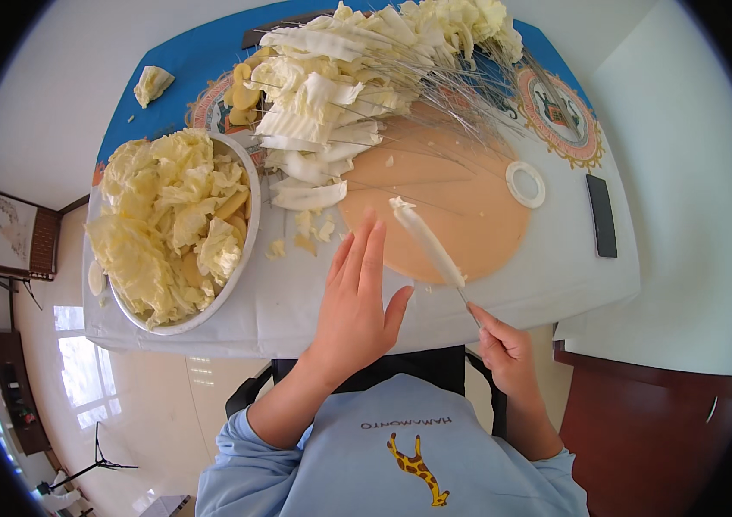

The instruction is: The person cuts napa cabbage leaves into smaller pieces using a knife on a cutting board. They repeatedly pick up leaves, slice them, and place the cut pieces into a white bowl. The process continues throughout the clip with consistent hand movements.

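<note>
My right hand (503,346) grips the lower end of a thin metal skewer (467,302). A strip of pale napa cabbage (430,242) is threaded along it, slanting up and left over a round tan board (437,168). My left hand (358,304) is flat beside the board's lower left edge, fingers pointing away from me and thumb spread, with nothing visible in it. Beyond it, several skewered cabbage pieces (298,126) are heaped along the board's far left side, their bare metal skewers (463,97) fanning rightward across it.
On the left, a metal bowl (251,223) holds cabbage leaves and potato slices. Skewered potato slices (243,97) lie behind it. A white ring (525,185) rests on the board's right edge, near a dark flat bar (601,215). Cabbage scraps (308,226) dot the white tablecloth.
</note>
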The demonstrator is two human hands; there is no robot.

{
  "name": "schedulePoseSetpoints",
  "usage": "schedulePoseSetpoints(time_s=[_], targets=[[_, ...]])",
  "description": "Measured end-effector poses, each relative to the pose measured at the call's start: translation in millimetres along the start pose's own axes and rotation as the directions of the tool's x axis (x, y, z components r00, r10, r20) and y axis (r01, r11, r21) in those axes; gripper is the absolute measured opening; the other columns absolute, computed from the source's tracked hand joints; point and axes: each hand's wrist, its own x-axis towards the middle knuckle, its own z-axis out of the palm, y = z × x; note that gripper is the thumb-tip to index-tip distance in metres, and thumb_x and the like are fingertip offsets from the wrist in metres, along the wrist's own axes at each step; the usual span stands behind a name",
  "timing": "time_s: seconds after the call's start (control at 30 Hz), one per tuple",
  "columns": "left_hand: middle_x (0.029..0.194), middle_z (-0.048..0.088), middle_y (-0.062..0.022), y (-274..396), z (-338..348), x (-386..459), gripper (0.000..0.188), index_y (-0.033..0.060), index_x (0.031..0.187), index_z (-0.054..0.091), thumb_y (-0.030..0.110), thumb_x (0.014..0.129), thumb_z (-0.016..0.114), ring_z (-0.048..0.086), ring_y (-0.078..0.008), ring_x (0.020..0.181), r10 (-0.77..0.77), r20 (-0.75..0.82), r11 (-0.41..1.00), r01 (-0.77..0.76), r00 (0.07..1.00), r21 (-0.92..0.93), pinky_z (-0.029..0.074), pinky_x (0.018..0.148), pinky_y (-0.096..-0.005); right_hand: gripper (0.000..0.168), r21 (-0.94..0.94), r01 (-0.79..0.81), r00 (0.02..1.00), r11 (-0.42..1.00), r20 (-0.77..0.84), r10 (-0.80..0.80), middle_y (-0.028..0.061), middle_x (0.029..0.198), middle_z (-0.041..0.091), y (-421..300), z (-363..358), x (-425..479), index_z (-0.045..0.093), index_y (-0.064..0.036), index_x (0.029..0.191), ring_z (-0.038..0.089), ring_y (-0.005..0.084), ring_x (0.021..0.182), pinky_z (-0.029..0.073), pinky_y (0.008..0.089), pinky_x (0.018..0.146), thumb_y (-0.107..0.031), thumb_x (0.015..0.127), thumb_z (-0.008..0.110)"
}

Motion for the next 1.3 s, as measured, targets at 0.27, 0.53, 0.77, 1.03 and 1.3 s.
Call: schedulePoseSetpoints(time_s=[0.27,0.53,0.77,1.03,1.3], targets=[[0.153,0.025,-0.0254,13.2,16.8,-21.0,0.070,-0.0014,0.141,0.038,0.013,0.078,0.065,0.017,-0.0413,0.145,0.007,0.032,0.964,-0.015,0.999,0.267,0.006,0.113,-0.0621,0.037,0.254,-0.186,0.958,0.949,0.261,0.118,-0.0033,0.063,0.041,-7.7,12.7,9.0,0.053,-0.003,0.136,0.035,0.0047,0.053,0.031,0.0201,0.047,-0.004,0.101,0.040],[0.153,0.027,-0.0216,0.0,13.9,-19.5,0.065,-0.0022,0.140,0.039,0.005,0.079,0.061,0.017,-0.0387,0.146,0.017,0.134,0.939,-0.062,0.991,0.339,0.007,0.114,-0.0607,0.042,-0.332,0.230,0.969,0.915,0.161,-0.186,0.0063,0.068,0.055,-18.2,9.6,36.6,0.055,-0.005,0.134,0.041,0.0098,0.056,0.039,0.0231,0.055,0.000,0.092,0.052],[0.144,0.042,-0.0239,21.5,-13.6,-29.4,0.057,-0.0033,0.132,0.048,0.001,0.077,0.062,0.040,-0.0364,0.136,0.220,0.057,0.973,-0.223,0.974,0.054,0.022,0.112,-0.0572,0.031,-0.483,0.489,0.869,0.726,0.337,-0.362,0.0177,0.088,0.068,-47.8,12.4,124.0,0.064,-0.006,0.119,0.064,0.0344,0.077,0.050,0.0376,0.068,-0.006,0.089,0.056],[0.130,0.056,-0.0216,20.0,-25.6,-47.3,0.051,-0.0041,0.125,0.053,-0.004,0.075,0.063,0.056,-0.0342,0.122,0.284,0.039,0.959,-0.283,0.958,-0.023,0.041,0.104,-0.0499,0.025,-0.645,0.595,0.799,0.480,0.412,-0.438,0.0145,0.101,0.066,-69.5,34.1,195.3,0.066,-0.004,0.110,0.063,0.0327,0.088,0.050,0.0404,0.075,-0.012,0.088,0.059],[0.119,0.063,-0.0191,-7.6,-22.7,-82.0,0.042,-0.0040,0.114,0.060,-0.006,0.073,0.062,0.063,-0.0322,0.105,0.145,0.039,0.988,-0.144,0.989,-0.049,0.050,0.092,-0.0445,0.028,-0.301,0.878,0.469,0.372,0.694,-0.547,0.0103,0.102,0.059,-119.5,74.8,125.6,0.064,-0.004,0.106,0.060,0.0298,0.090,0.051,0.0377,0.077,-0.013,0.080,0.065]])
